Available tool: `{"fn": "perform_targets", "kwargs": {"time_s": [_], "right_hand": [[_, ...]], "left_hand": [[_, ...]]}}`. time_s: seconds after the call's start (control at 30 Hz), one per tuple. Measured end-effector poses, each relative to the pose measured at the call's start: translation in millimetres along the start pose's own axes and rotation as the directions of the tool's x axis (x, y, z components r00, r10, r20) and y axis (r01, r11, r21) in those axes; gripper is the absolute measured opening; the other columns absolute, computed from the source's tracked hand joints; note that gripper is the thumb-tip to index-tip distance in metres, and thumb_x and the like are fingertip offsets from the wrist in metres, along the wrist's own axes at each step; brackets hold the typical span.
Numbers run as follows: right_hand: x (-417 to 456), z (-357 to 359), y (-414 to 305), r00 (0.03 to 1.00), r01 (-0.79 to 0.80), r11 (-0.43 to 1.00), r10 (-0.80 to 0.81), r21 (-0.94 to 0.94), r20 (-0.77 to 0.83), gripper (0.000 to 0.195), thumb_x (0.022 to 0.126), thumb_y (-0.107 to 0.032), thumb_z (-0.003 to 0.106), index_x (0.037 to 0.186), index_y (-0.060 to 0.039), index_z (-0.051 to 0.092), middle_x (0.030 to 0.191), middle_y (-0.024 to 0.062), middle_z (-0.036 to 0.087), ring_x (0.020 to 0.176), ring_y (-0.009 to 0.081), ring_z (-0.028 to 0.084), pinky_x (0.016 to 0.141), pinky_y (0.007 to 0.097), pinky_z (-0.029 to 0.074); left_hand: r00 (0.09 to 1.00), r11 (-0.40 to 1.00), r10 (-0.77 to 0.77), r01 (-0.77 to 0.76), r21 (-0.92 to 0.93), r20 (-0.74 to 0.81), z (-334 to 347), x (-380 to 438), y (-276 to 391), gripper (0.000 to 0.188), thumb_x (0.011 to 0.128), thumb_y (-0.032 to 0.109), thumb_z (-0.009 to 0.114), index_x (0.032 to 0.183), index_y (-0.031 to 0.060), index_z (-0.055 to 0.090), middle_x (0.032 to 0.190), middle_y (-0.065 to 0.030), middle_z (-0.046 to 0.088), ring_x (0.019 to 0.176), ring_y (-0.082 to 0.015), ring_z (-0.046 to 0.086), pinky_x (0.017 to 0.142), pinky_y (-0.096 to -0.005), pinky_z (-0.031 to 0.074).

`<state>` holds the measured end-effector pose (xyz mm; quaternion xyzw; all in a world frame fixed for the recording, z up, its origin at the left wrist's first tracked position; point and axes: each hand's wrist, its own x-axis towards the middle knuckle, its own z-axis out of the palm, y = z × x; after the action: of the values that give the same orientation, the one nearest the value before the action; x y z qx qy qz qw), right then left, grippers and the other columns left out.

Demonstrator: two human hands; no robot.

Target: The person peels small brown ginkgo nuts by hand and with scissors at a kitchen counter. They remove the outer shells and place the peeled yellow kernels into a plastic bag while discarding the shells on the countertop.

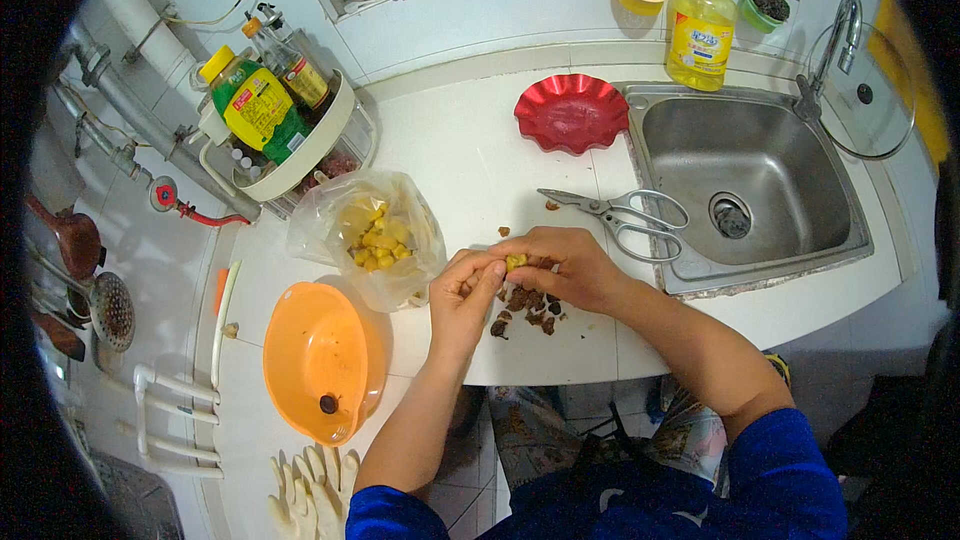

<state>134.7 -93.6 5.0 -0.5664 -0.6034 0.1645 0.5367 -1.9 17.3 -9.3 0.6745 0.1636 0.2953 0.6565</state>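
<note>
My left hand (460, 292) and my right hand (577, 264) meet over the counter, and a peeled yellow chestnut kernel (516, 262) is pinched between their fingertips. Brown pieces of chestnut shell (535, 301) are scattered on the white countertop just beneath the fingers. Left of my hands, a clear plastic bag (420, 240) stands gaping, with several yellow kernels (381, 246) inside. An orange plastic basin (292, 345) sits beside it, and one dark brown chestnut (328, 403) lies at its bottom. Metal kitchen scissors (615, 211) rest beyond my right hand, blades slightly apart.
A red fluted dish (571, 114) is at the back, near the stainless steel sink (765, 142). Yellow dish soap (701, 30) stands behind the sink. At left is a rack (330, 127) of bottles; pale rubber gloves (311, 491) lie at the near left.
</note>
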Motion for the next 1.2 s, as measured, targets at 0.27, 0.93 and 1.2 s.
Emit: {"fn": "perform_targets", "kwargs": {"time_s": [0.27, 0.93, 1.2], "right_hand": [[-1, 5, 6, 0.966, -0.240, 0.932, 0.257, 0.271, -0.031, 0.036, 0.079, -0.004, 0.066, 0.111, -0.0011, 0.049, 0.090, 0.0052, 0.062, 0.084, 0.0103, 0.061, 0.072, 0.0230, 0.051], [-2, 5, 7, 0.981, -0.194, 0.908, 0.184, 0.372, 0.061, 0.018, 0.085, -0.004, 0.059, 0.099, -0.0019, 0.048, 0.080, 0.0054, 0.062, 0.068, 0.0065, 0.058, 0.055, 0.0197, 0.047], [-3, 9, 8, 0.990, -0.143, 0.961, 0.143, 0.237, 0.020, 0.016, 0.087, -0.006, 0.057, 0.099, -0.0011, 0.049, 0.080, 0.0059, 0.061, 0.065, 0.0068, 0.057, 0.055, 0.0199, 0.048]], "left_hand": [[1.000, 0.971, 0.003, -0.004, -0.238, -0.003, 4, 1, 0, 0.017, 0.084, 0.003, 0.060, 0.101, 0.0015, 0.061, 0.096, -0.0026, 0.058, 0.089, -0.0081, 0.056, 0.074, -0.0182, 0.042], [1.000, 1.000, -0.023, 0.023, 0.019, -0.020, 4, -4, 11, 0.018, 0.087, 0.012, 0.059, 0.097, -0.0021, 0.064, 0.076, -0.0032, 0.064, 0.067, -0.0052, 0.055, 0.060, -0.0174, 0.042], [0.997, 0.999, -0.017, 0.021, 0.048, -0.081, 6, -7, 10, 0.011, 0.087, 0.006, 0.057, 0.095, -0.0008, 0.062, 0.075, -0.0025, 0.063, 0.067, -0.0040, 0.055, 0.061, -0.0170, 0.043]]}}
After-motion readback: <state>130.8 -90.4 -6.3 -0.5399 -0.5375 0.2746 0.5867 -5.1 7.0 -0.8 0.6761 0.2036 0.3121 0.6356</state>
